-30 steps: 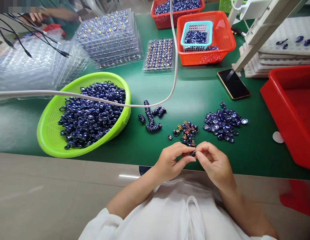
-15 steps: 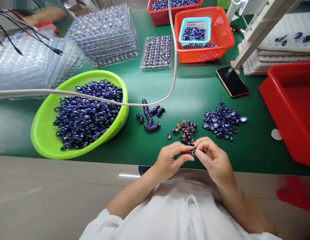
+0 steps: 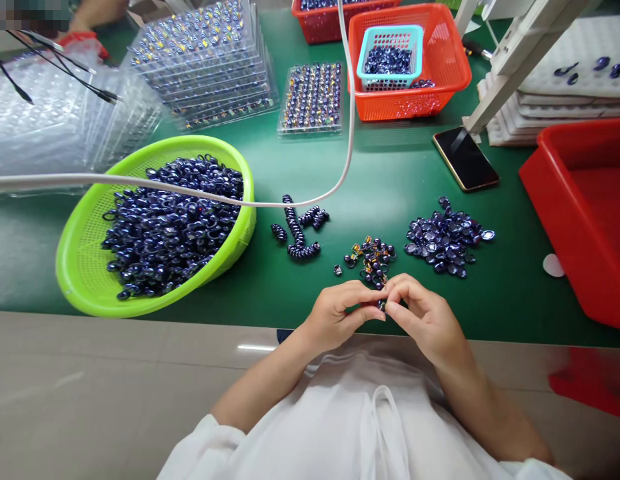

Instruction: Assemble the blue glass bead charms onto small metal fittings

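Near the table's front edge, my left hand [image 3: 335,313] and my right hand [image 3: 424,319] meet fingertip to fingertip. Between them is a small dark shiny piece [image 3: 382,305], mostly hidden; it looks like a glossy bead or ring part. Both hands are closed in a pinch on it. Just beyond the fingers lies a small heap of dark rings and beads with gold-coloured bits [image 3: 374,259]. To its right is a pile of flat, glossy dark pieces [image 3: 444,239]. Left of the heap, dark rings [image 3: 296,230] lie stacked in short rows.
A lime-green basket [image 3: 70,267] full of dark rings stands left. Behind are stacked clear trays [image 3: 205,73], a single filled tray [image 3: 311,100], an orange basket [image 3: 445,60] holding a turquoise one [image 3: 416,57], and a phone [image 3: 465,159]. A red bin [image 3: 555,180] stands right; a white cable [image 3: 190,193] crosses.
The held piece has turned slightly between my fingertips, and my hands stay nearly in place. The whole view has shifted a little.
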A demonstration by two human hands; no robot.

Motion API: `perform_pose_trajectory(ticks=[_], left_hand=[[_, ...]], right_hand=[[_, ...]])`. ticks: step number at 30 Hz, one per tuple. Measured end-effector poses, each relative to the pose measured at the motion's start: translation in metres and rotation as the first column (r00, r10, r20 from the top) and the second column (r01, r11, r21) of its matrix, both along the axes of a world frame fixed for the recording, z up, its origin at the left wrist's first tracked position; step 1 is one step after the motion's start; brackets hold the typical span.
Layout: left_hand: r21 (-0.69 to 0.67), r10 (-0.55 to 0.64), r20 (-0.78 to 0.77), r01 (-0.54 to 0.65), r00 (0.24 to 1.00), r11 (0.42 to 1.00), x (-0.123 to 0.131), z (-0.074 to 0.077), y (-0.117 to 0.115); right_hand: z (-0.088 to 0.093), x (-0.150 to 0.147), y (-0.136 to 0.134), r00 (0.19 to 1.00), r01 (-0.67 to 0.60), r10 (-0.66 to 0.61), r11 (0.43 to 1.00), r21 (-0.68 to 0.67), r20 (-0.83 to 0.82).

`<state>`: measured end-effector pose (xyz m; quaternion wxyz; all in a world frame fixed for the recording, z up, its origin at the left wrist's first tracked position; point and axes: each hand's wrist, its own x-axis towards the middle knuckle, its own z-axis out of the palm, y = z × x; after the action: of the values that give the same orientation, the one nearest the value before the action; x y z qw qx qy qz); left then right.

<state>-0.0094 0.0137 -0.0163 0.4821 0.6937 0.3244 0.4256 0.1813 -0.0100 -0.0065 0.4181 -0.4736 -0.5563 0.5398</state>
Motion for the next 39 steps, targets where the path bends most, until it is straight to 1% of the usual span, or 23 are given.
perform_pose_trajectory(ticks=[3,7,13,15,17,20,22,23,24,26,28,29,30,32,36,39], left_hand=[[0.003,-0.03,-0.012,0.03,0.999,1.0,-0.001,-0.001,0.001],[0.048,-0.05,-0.013,0.051,0.999,0.998,-0.001,-0.001,0.001],[0.134,0.003,-0.04,0.003,0.999,0.991,0.001,-0.001,-0.003],[0.153,0.023,-0.037,-0.017,0.999,0.988,0.002,0.0,-0.005],[0.142,0.04,-0.036,-0.034,0.999,0.989,0.003,0.002,-0.008],[0.046,0.056,-0.042,-0.054,0.998,0.997,0.004,0.008,-0.011],[-0.087,0.079,-0.034,-0.081,0.996,0.993,0.004,0.013,-0.012],[-0.185,0.099,-0.024,-0.102,0.995,0.977,0.005,0.015,-0.012],[-0.298,0.127,-0.009,-0.124,0.992,0.947,0.005,0.017,-0.013],[-0.517,0.194,0.021,-0.156,0.981,0.842,0.007,0.021,-0.012],[-0.663,0.258,0.044,-0.165,0.965,0.73,0.009,0.024,-0.011],[-0.704,0.283,0.051,-0.166,0.958,0.69,0.009,0.025,-0.01],[-0.731,0.302,0.059,-0.165,0.951,0.662,0.01,0.025,-0.008],[-0.756,0.334,0.072,-0.167,0.94,0.633,0.01,0.024,-0.005],[-0.746,0.358,0.065,-0.193,0.931,0.637,0.009,0.019,-0.002],[-0.741,0.356,0.063,-0.195,0.933,0.642,0.009,0.016,-0.002]], right_hand=[[-0.001,0.001,0.0,1.0,-0.017,0.017,1.0,-0.024,-0.007],[-0.001,0.002,0.0,0.998,-0.042,0.038,0.995,-0.091,-0.048],[-0.002,-0.001,0.002,0.992,-0.043,0.02,0.981,-0.187,-0.124],[-0.001,-0.002,0.002,0.989,-0.041,0.012,0.98,-0.197,-0.145],[0.0,-0.003,0.002,0.99,-0.045,0.018,0.981,-0.186,-0.142],[0.002,-0.004,0.003,0.999,-0.017,0.011,0.993,-0.119,-0.05],[0.002,-0.005,0.004,1.0,0.013,-0.012,0.999,-0.051,0.029],[0.002,-0.005,0.005,0.998,0.019,-0.018,1.0,-0.025,0.056],[0.001,-0.005,0.005,0.997,0.017,-0.016,1.0,-0.007,0.072],[-0.002,-0.004,0.006,0.997,0.009,-0.01,1.0,0.013,0.072],[-0.005,0.0,0.005,0.998,0.027,-0.03,0.999,0.036,0.058],[-0.007,0.002,0.004,0.997,0.048,-0.05,0.997,0.052,0.056],[-0.009,0.004,0.003,0.996,0.069,-0.073,0.995,0.067,0.06],[-0.011,0.008,-0.001,0.991,0.095,-0.103,0.991,0.092,0.08],[-0.012,0.011,-0.009,0.986,0.09,-0.108,0.986,0.143,0.126],[-0.009,0.011,-0.01,0.977,0.053,-0.098,0.971,0.233,0.188]])
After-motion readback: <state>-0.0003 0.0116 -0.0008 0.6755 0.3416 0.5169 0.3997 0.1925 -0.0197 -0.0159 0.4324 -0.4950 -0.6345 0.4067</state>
